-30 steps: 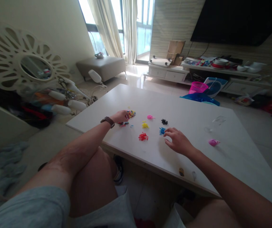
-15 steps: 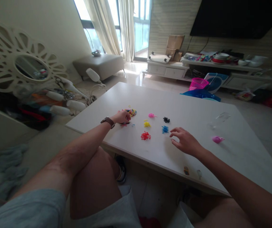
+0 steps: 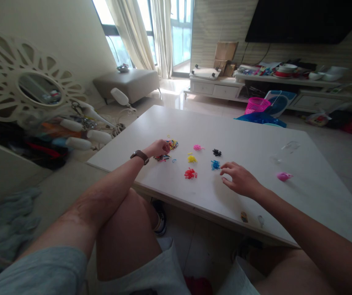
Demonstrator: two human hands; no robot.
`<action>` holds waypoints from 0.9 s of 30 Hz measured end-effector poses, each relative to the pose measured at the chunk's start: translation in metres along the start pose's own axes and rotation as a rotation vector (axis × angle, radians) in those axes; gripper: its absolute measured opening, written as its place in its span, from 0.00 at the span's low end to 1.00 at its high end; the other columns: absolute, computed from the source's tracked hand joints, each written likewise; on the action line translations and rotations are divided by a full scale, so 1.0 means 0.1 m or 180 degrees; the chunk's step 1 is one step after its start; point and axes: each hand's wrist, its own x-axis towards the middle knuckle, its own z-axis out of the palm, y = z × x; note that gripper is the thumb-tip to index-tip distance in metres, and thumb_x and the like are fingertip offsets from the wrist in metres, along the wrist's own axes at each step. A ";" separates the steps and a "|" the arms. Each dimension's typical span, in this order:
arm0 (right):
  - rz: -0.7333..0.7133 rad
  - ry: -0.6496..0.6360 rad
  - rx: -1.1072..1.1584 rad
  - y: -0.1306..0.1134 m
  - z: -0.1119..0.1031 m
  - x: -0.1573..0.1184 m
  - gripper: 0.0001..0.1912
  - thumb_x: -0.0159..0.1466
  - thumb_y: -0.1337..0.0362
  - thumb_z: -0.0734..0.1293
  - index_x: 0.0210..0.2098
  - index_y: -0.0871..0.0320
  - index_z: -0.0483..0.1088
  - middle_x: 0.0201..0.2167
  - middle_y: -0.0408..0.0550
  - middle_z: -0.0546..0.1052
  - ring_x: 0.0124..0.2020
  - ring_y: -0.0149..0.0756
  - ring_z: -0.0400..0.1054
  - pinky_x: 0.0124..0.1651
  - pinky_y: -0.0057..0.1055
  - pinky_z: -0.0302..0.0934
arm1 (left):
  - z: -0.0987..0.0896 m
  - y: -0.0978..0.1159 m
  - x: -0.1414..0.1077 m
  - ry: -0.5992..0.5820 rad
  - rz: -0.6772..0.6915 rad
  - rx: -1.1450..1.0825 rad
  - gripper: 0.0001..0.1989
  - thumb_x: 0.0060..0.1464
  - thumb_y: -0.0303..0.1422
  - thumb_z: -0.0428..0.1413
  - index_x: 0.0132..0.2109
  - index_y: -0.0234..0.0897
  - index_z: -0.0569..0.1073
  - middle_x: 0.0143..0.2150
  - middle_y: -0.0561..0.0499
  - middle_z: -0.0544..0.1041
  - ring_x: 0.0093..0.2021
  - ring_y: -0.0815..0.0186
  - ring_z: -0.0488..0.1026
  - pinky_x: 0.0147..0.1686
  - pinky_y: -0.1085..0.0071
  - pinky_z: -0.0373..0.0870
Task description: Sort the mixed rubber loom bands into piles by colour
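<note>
While the left hand [image 3: 160, 147] rests with fingers curled at the mixed heap of small bands [image 3: 170, 145] on the white table [image 3: 256, 135], whether it pinches any is too small to tell. At its 3 o'clock lie sorted little piles — pink [image 3: 197, 147], yellow [image 3: 191, 159], red [image 3: 190, 174], black [image 3: 216, 153] and blue [image 3: 215, 164]. The right hand [image 3: 240, 180] hovers loosely open and empty, fingertips just beside the blue pile, with a pink blob [image 3: 283, 176] well apart at its 3 o'clock.
</note>
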 end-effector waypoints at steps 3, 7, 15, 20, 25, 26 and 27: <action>-0.0014 -0.0009 -0.0001 0.00 0.00 -0.01 0.06 0.64 0.67 0.65 0.37 0.55 0.75 0.49 0.53 0.78 0.52 0.49 0.71 0.55 0.48 0.67 | 0.02 0.00 0.01 0.0039 -0.0081 -0.0071 0.10 0.38 0.27 0.61 0.33 0.32 0.81 0.28 0.50 0.80 0.27 0.67 0.73 0.27 0.74 0.66; -0.0034 -0.0082 0.0014 0.01 0.00 -0.03 0.06 0.64 0.66 0.65 0.37 0.56 0.75 0.49 0.54 0.78 0.51 0.49 0.71 0.55 0.49 0.67 | 0.00 0.02 0.02 -0.0014 -0.0080 -0.0159 0.11 0.39 0.29 0.62 0.34 0.33 0.81 0.29 0.50 0.82 0.29 0.65 0.75 0.28 0.74 0.67; -0.0035 -0.0097 -0.0002 -0.02 -0.03 -0.02 0.06 0.64 0.67 0.66 0.37 0.55 0.76 0.48 0.53 0.78 0.50 0.47 0.72 0.54 0.45 0.67 | -0.08 0.00 -0.03 -0.0336 -0.0152 0.0232 0.13 0.36 0.27 0.65 0.35 0.34 0.81 0.28 0.50 0.82 0.30 0.63 0.77 0.27 0.74 0.67; -0.0048 -0.0119 0.0011 -0.03 -0.04 -0.02 0.06 0.64 0.67 0.66 0.37 0.55 0.76 0.48 0.53 0.79 0.50 0.47 0.72 0.54 0.45 0.67 | -0.02 -0.03 0.00 -0.0546 -0.0275 0.0421 0.15 0.35 0.25 0.63 0.36 0.36 0.80 0.27 0.52 0.81 0.29 0.64 0.78 0.27 0.76 0.67; -0.0082 -0.0136 -0.0006 -0.02 -0.03 -0.02 0.07 0.64 0.67 0.66 0.37 0.55 0.77 0.48 0.53 0.79 0.50 0.48 0.72 0.53 0.46 0.68 | -0.01 0.04 -0.03 -0.0404 -0.0226 0.0562 0.11 0.36 0.28 0.64 0.33 0.37 0.80 0.25 0.53 0.79 0.28 0.66 0.76 0.28 0.77 0.67; -0.0091 -0.0128 0.0009 -0.02 -0.03 -0.02 0.07 0.64 0.67 0.66 0.37 0.55 0.77 0.48 0.53 0.79 0.50 0.48 0.72 0.53 0.46 0.68 | 0.00 0.05 -0.03 -0.0381 -0.0217 0.0573 0.10 0.36 0.28 0.65 0.32 0.37 0.80 0.24 0.53 0.78 0.28 0.66 0.76 0.28 0.77 0.67; -0.0098 -0.0119 0.0024 -0.02 -0.03 -0.02 0.07 0.64 0.67 0.66 0.37 0.55 0.77 0.48 0.53 0.79 0.49 0.48 0.72 0.53 0.47 0.68 | 0.00 0.07 -0.04 -0.0365 -0.0206 0.0576 0.09 0.37 0.29 0.65 0.32 0.37 0.80 0.23 0.54 0.78 0.27 0.66 0.75 0.28 0.77 0.67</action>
